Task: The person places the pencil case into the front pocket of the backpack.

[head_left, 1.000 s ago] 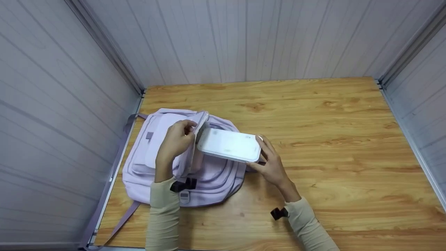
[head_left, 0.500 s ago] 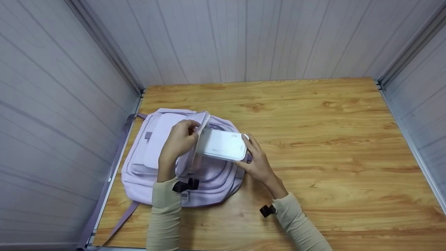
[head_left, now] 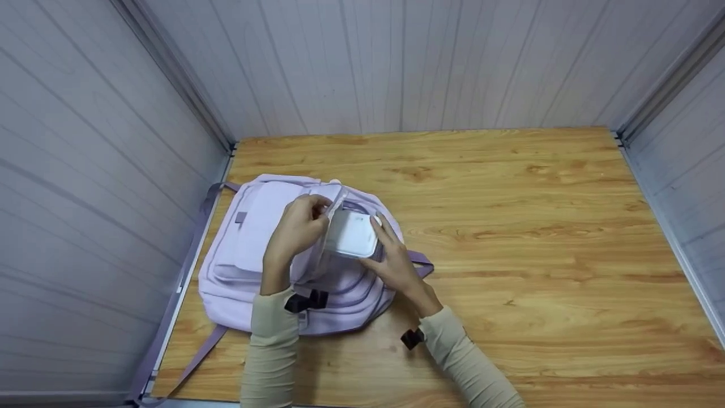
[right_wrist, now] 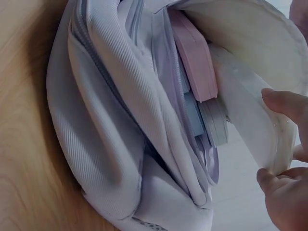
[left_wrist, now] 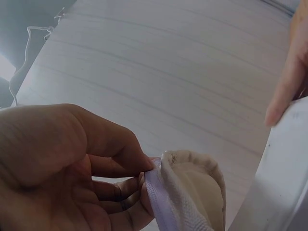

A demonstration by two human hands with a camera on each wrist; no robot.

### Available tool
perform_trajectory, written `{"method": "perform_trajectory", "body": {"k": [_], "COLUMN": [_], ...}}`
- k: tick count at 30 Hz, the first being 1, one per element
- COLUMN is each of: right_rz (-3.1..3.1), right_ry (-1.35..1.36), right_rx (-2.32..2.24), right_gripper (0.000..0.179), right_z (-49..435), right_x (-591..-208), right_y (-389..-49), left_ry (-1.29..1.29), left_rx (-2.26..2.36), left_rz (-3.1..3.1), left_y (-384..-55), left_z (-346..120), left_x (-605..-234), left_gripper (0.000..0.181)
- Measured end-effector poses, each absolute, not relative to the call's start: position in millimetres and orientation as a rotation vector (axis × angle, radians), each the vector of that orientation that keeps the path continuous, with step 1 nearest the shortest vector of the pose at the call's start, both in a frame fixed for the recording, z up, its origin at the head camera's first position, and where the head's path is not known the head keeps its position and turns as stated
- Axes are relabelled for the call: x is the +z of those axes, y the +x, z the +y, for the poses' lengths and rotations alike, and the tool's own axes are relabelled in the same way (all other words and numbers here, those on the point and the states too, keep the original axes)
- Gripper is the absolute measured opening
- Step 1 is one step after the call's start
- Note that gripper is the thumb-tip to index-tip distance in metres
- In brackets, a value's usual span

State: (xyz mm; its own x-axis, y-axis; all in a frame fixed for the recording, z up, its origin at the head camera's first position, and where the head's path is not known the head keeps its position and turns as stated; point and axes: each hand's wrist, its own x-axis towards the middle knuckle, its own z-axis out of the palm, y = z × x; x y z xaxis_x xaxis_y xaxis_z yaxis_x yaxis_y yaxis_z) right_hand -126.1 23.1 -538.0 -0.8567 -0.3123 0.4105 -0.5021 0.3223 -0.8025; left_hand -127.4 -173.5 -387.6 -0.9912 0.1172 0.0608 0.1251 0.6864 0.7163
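A pale lilac backpack (head_left: 243, 243) lies on the wooden table with one compartment pulled open. My left hand (head_left: 297, 226) pinches the fabric edge (left_wrist: 159, 199) of that opening between thumb and fingers, lifting it. By its outer end, my right hand (head_left: 396, 263) grips a white rounded box (head_left: 352, 233), thumb on one side and fingers on the other. The box's far end is inside the opening, hidden behind the lifted edge. In the right wrist view a pink case (right_wrist: 196, 57) and blue-grey items (right_wrist: 192, 115) sit in the compartment beside the white box.
Purple straps (head_left: 195, 362) trail off the backpack's left side, and another strap (head_left: 422, 263) shows at its right. Pale panel walls (head_left: 368, 68) enclose the table (head_left: 538, 255) at the back, left and right. Wood surface extends to the backpack's right.
My right hand has moved left, sliding the white box deeper into the backpack, so less of it shows. My left hand keeps its pinch on the edge, shifting slightly right.
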Motion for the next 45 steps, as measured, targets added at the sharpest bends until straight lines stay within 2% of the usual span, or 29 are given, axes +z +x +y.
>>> {"method": "perform_trajectory", "body": {"k": [6, 14, 26, 35, 45], "right_rz": [-2.459, -2.444, -2.238, -2.193, -2.144], "right_ry": [0.681, 0.534, 0.584, 0.738, 0.893], "right_rx": [1.447, 1.280, 2.096, 2.291, 2.387], "right_gripper": [0.085, 0.075, 0.057, 0.063, 0.077], "right_z": [20, 18, 31, 15, -7], "right_x": [-539, -528, -528, -508, -510], "right_y": [-124, -111, -98, -98, -102], "left_ry": [-0.202, -0.181, -0.194, -0.219, -0.225], "left_rx": [-1.205, -1.216, -1.219, -1.194, -1.174], "left_rz": [-2.877, -2.893, -2.893, -2.875, -2.873], "left_y": [-129, -129, -130, -130, -128], "left_z": [-176, -177, -177, -171, -167], "left_x": [-388, -388, -385, -385, -384], "left_gripper": [0.031, 0.033, 0.033, 0.030, 0.029]}}
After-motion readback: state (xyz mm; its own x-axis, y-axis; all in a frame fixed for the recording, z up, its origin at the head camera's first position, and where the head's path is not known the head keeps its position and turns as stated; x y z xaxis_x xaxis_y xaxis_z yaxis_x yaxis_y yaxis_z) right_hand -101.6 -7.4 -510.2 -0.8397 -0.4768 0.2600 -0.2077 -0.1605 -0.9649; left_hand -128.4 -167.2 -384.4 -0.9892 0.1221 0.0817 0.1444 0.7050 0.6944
